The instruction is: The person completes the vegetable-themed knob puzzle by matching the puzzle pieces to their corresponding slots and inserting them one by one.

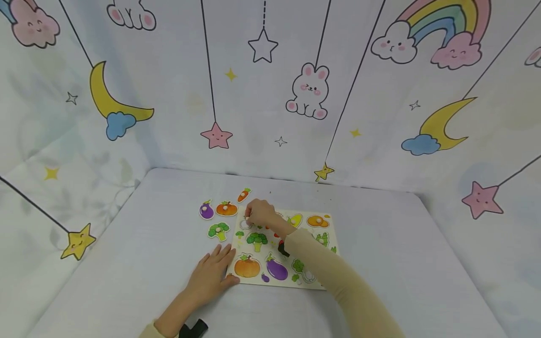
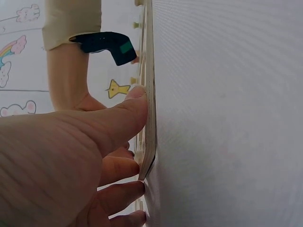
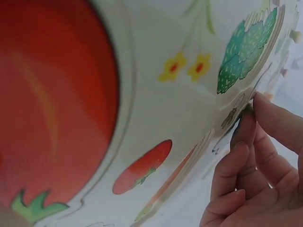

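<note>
A wooden vegetable puzzle board (image 1: 253,281) lies flat on the table. My left hand (image 1: 209,274) rests at its left edge, fingers spread and thumb over the lower left corner; in the left wrist view the thumb (image 2: 116,120) touches the board's edge. My right hand (image 1: 263,213) reaches across to the upper left corner. Its thumb and forefinger pinch a pale puzzle piece (image 1: 244,225), mostly hidden by the fingers. From the right wrist view, the fingers (image 3: 229,165) stay close to the board, beyond a large tomato picture (image 3: 57,104). Whether the piece is seated cannot be told.
Left of the board lie loose knobbed pieces: an eggplant (image 1: 206,211), a pumpkin (image 1: 226,209) and a broccoli (image 1: 218,231). A carrot piece (image 1: 243,195) lies beyond the board's upper left corner. A patterned cloth wall (image 1: 253,103) stands behind the white table (image 1: 393,234).
</note>
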Demonstrator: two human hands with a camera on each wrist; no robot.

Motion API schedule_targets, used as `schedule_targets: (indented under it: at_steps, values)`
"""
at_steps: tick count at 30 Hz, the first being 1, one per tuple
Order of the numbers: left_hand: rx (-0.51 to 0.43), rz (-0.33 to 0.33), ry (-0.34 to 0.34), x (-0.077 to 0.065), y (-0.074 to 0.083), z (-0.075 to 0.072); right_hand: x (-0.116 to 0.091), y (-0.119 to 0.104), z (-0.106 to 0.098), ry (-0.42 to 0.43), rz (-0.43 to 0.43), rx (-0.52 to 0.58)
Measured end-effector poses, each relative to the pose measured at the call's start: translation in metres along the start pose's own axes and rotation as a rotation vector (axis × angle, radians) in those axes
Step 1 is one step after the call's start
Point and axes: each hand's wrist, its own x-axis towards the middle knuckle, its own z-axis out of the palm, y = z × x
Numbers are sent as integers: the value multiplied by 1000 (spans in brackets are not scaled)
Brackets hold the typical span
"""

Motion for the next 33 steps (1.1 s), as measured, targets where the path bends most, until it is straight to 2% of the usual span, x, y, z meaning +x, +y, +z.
schedule_targets:
  at_steps: [4,9,15,19,23,26,29,33]
  values:
    - [6,2,6,0,0,0,-2,0,-2,-9,3,6]
    - [0,-2,3,1,-1,0,-7,4,-13,-46,-1,105]
    - [-5,-4,-5,1,0,0,-10,20,-29,-18,-33,234]
    - [-18,-11,-11,0,1,-1,-21,27,-45,-18,-57,262]
    - [-23,-14,-16,0,1,-2,-42,38,-65,-2,-102,202]
    - [-15,-11,-17,1,2,-2,-65,55,-82,39,-133,162]
    - [-9,-12,-16,1,2,-2,-94,76,-97,66,-129,142]
    - [-1,-28,-19,2,1,0,-129,110,-100,51,-69,88]
